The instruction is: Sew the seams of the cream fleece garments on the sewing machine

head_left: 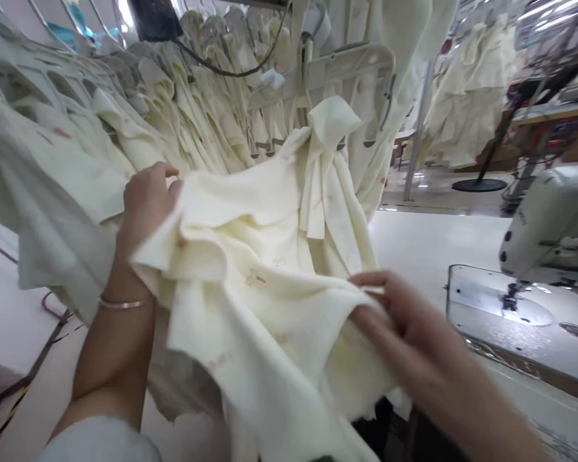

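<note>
A cream garment (264, 256) spreads between a worker's two hands, its near folds drooping below them. The left hand (149, 199), curled, appears to grip the upper edge, fingertips partly behind the cloth; the right hand (409, 333), slightly blurred, pinches the opposite edge between nearly closed fingers. The cloth looks light, soft and limp, unlikely to break but apt to crease and sag; a doubled edge or seam just beside each hand would seem the surest hold. Similar garments (207, 122) hang beyond the left hand; a sewing machine (553, 224) stands to the right hand's right.
</note>
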`<state>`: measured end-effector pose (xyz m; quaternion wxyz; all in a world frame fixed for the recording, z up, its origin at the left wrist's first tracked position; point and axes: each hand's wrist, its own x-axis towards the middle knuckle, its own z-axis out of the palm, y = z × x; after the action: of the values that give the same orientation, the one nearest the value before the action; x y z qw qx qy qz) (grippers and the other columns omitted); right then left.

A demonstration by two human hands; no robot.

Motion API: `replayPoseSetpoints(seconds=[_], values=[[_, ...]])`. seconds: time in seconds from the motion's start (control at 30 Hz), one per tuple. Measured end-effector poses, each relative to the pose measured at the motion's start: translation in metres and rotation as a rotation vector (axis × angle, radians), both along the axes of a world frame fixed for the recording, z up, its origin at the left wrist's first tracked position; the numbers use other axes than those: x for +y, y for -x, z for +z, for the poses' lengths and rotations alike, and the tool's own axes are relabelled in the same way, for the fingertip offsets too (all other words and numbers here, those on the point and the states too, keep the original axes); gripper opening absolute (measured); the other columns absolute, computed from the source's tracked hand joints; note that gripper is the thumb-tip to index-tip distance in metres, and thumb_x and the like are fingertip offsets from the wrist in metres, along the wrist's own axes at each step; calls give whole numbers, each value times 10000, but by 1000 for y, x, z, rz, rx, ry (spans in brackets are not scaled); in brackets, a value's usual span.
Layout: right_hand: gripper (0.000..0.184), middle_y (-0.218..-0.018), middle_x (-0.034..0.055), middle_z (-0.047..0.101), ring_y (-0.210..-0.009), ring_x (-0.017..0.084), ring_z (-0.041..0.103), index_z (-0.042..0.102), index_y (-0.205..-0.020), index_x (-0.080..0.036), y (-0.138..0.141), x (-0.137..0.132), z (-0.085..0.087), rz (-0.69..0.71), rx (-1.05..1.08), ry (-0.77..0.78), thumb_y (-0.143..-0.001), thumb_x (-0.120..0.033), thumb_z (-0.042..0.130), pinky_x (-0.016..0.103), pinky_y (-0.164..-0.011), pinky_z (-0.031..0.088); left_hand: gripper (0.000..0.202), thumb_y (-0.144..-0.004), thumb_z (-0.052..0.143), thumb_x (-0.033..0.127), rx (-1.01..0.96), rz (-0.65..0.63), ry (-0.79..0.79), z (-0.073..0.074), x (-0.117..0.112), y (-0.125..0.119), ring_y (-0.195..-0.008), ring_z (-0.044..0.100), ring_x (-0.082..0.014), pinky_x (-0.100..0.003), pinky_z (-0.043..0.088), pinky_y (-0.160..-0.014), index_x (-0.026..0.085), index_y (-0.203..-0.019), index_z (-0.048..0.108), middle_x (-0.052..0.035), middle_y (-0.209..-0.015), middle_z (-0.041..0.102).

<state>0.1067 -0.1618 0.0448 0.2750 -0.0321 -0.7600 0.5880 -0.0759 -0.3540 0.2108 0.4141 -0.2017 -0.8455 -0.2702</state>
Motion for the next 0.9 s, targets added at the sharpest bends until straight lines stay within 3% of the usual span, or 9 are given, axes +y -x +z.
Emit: replayPoseSetpoints(seconds=[0.13, 0.2, 0.3, 0.4, 0.6, 0.7, 0.77, 0.83, 0.9], values=[[245, -612, -42, 605, -464, 123, 548, 497, -945, -222, 5, 29, 70, 76, -90, -65, -801, -403, 577, 182, -360, 382, 520, -871, 488, 444, -353, -772, 55, -57, 44, -53, -630, 627, -146, -258, 494, -602, 174, -1310, 421, -29, -841, 656], [250, -561, -66, 539, -442, 94, 489, 509, -946, -214, 15, 38, 80, 114, -131, -187, -804, -408, 580, 162, -363, 333, 758, -745, 660, 290, -455, -878, 198, -82, 63, -74, -645, 622, -162, -250, 478, -582, 234, -1414, 307, -26, -895, 660], [364, -632, -53, 538, -500, 107, 495, 505, -1063, -220, 22, 50, 68, 235, -161, -250, -802, -459, 589, 174, -394, 343, 597, -741, 582, 151, -459, -783, 230, -85, 76, -74, -465, 484, -109, -211, 359, -440, 215, -1326, 478, 6, -714, 619], [273, -755, -20, 562, -628, 140, 538, 529, -1036, -218, 23, 53, 34, 305, -225, -265, -789, -318, 589, 210, -489, 398, 307, -803, 474, 196, -394, -730, 215, -56, 69, -59, -407, 369, -88, -202, 236, -378, 190, -1022, 688, 8, -625, 592], [109, -777, -15, 494, -737, 153, 495, 537, -845, -191, 29, 23, -24, 319, -185, -234, -808, -292, 557, 250, -645, 405, 276, -753, 432, 174, -65, -414, 120, -8, 42, -47, -480, 405, -101, -195, 256, -431, 184, -688, 700, 29, -539, 549], [153, -682, -24, 410, -639, 132, 415, 498, -783, -188, 23, 7, -21, 296, -129, -223, -879, -267, 409, 242, -578, 352, 259, -759, 452, 190, 32, -294, 189, -4, 38, -28, -547, 487, -134, -230, 336, -481, 207, -704, 705, 17, -574, 588], [176, -678, -24, 410, -635, 129, 410, 484, -774, -189, 18, -1, -10, 326, -109, -200, -892, -258, 373, 240, -569, 340, 217, -783, 508, 210, 129, -232, 254, -5, 39, -18, -766, 589, -196, -306, 455, -660, 201, -882, 701, -23, -811, 672], [157, -718, -21, 431, -677, 130, 439, 469, -785, -194, 16, -6, 1, 400, -113, -148, -892, -260, 375, 232, -591, 360, 309, -783, 597, 266, 230, -103, 323, -10, 38, -21, -1019, 558, -270, -389, 446, -867, 150, -1066, 632, -101, -1064, 634], [126, -742, -23, 439, -700, 128, 457, 452, -786, -199, 15, -8, 9, 436, -127, -116, -879, -245, 381, 224, -607, 382, 325, -808, 604, 363, 164, -21, 345, -23, 32, -37, -953, 584, -262, -378, 460, -835, 125, -1029, 615, -110, -981, 639]])
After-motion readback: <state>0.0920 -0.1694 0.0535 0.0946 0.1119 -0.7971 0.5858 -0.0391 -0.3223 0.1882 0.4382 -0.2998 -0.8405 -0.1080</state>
